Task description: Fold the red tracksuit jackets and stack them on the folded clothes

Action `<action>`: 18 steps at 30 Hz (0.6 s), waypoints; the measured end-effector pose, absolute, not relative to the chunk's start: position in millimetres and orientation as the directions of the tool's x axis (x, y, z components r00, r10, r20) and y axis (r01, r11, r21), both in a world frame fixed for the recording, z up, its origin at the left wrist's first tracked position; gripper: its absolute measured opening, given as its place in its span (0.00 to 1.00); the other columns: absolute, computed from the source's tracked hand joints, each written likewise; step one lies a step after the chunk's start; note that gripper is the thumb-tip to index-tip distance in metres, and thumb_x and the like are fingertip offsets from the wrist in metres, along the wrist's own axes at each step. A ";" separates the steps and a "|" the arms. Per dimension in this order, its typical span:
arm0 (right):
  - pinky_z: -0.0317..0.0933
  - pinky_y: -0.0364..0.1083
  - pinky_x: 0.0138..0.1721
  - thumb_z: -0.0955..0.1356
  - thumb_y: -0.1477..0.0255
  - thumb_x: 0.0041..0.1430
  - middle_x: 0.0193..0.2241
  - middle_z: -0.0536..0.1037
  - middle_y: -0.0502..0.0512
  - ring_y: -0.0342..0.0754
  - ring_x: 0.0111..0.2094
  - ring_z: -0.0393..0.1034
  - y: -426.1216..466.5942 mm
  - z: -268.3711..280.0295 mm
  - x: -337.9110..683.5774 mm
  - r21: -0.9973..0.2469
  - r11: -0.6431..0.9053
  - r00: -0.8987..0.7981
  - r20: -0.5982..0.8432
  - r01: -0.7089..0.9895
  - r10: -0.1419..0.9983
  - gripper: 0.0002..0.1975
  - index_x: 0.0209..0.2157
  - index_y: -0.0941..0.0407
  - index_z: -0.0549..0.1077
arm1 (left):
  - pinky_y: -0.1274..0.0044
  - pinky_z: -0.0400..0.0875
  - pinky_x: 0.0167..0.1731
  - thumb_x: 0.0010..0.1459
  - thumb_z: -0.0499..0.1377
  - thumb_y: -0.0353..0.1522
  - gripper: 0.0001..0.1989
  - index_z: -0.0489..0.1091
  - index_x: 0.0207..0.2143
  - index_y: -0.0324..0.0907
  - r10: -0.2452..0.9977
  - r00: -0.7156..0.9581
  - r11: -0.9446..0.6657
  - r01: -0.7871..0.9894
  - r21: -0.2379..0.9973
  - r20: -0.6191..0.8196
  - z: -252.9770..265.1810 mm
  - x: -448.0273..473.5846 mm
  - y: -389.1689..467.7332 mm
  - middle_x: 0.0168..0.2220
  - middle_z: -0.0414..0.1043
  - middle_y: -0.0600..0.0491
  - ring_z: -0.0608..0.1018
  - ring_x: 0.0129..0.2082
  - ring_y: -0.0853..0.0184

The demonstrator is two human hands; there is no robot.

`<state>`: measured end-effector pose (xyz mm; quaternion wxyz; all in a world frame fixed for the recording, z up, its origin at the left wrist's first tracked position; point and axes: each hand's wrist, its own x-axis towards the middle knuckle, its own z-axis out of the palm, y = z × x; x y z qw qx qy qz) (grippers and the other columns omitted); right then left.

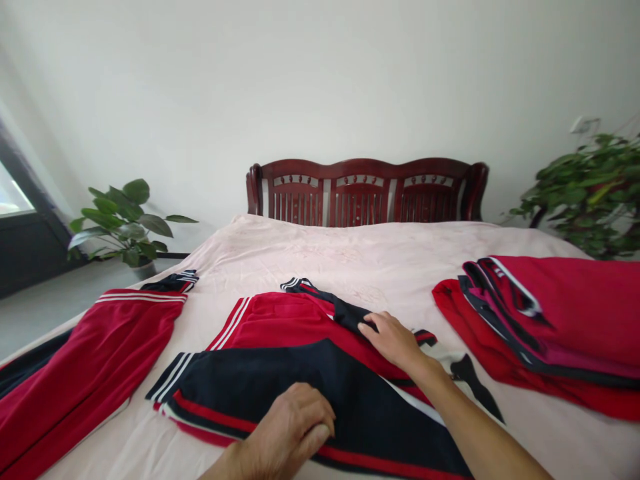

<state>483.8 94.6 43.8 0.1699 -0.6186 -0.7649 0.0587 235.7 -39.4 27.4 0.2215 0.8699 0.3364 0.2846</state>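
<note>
A jacket with a red body (285, 327) and dark navy sleeves lies spread on the pink bedsheet, with white-striped hem and cuffs. Its near navy sleeve (260, 373) is folded across the body, and red and white trim runs along the edge. My left hand (295, 423) is on this near sleeve, fingers curled in and closed against the cloth. Farther off, my right hand (393, 340) rests on the far navy sleeve (345, 310), its fingers slightly apart and touching the fabric. My right forearm crosses over the jacket's right part and hides some of it.
Folded red and navy garments (565, 320) are stacked on the right of the bed. On the left lies another red garment (100, 360) with white stripes. A wooden headboard (360, 193) stands beyond the pink sheet (320, 250). Potted plants (125, 220) flank the bed.
</note>
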 end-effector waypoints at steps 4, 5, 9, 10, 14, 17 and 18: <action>0.59 0.49 0.44 0.65 0.62 0.62 0.45 0.75 0.59 0.54 0.48 0.70 98.0 38.0 461.1 -0.139 0.271 -0.240 0.206 0.952 0.948 0.16 0.48 0.54 0.73 | 0.78 0.70 0.41 0.66 0.50 0.36 0.12 0.73 0.36 0.45 0.908 0.277 -0.417 0.522 0.744 0.315 28.0 220.3 -16.1 0.35 0.77 0.54 0.78 0.37 0.68; 0.60 0.48 0.43 0.64 0.65 0.62 0.43 0.76 0.58 0.53 0.45 0.71 98.4 37.4 457.7 -0.125 0.280 -0.250 0.213 0.952 0.945 0.13 0.45 0.54 0.74 | 0.77 0.71 0.41 0.65 0.51 0.37 0.12 0.73 0.37 0.45 0.928 0.191 -0.372 0.543 0.753 0.321 28.7 212.3 -4.3 0.36 0.78 0.54 0.78 0.37 0.67; 0.61 0.45 0.39 0.59 0.70 0.66 0.41 0.76 0.54 0.49 0.42 0.72 100.0 44.3 461.3 -0.294 0.276 -0.154 0.377 0.915 0.913 0.13 0.42 0.52 0.75 | 0.72 0.72 0.47 0.61 0.53 0.36 0.12 0.74 0.42 0.44 0.915 -0.004 -0.293 0.679 0.673 0.403 35.4 168.9 57.1 0.41 0.79 0.53 0.79 0.44 0.63; 0.61 0.45 0.39 0.60 0.69 0.66 0.42 0.76 0.54 0.49 0.42 0.72 99.8 47.0 466.0 -0.354 0.285 -0.115 0.432 0.891 0.894 0.13 0.43 0.52 0.75 | 0.71 0.71 0.49 0.61 0.52 0.35 0.13 0.74 0.43 0.44 0.908 -0.015 -0.267 0.749 0.606 0.419 38.2 157.8 72.4 0.44 0.79 0.52 0.79 0.46 0.62; 0.63 0.44 0.40 0.61 0.67 0.65 0.39 0.75 0.53 0.48 0.42 0.72 92.9 48.9 489.7 -0.486 0.391 -0.077 0.547 0.781 0.834 0.12 0.41 0.53 0.75 | 0.66 0.64 0.57 0.57 0.55 0.31 0.19 0.72 0.51 0.43 0.905 0.039 -0.195 0.922 0.334 0.423 50.2 124.2 118.1 0.54 0.73 0.46 0.73 0.56 0.57; 0.63 0.45 0.40 0.61 0.67 0.65 0.36 0.75 0.53 0.48 0.40 0.72 84.2 39.8 503.6 -0.511 0.439 -0.119 0.542 0.739 0.832 0.12 0.40 0.52 0.75 | 0.57 0.52 0.62 0.52 0.61 0.32 0.27 0.68 0.56 0.46 0.915 0.146 -0.229 0.955 0.188 0.375 53.4 111.7 136.1 0.60 0.68 0.45 0.62 0.64 0.51; 0.63 0.45 0.39 0.61 0.67 0.65 0.36 0.74 0.53 0.48 0.39 0.72 81.6 36.4 506.7 -0.511 0.449 -0.137 0.536 0.733 0.833 0.12 0.40 0.52 0.75 | 0.55 0.51 0.61 0.51 0.62 0.33 0.27 0.69 0.55 0.47 0.922 0.196 -0.249 0.960 0.125 0.334 53.3 109.3 139.8 0.58 0.70 0.46 0.62 0.64 0.50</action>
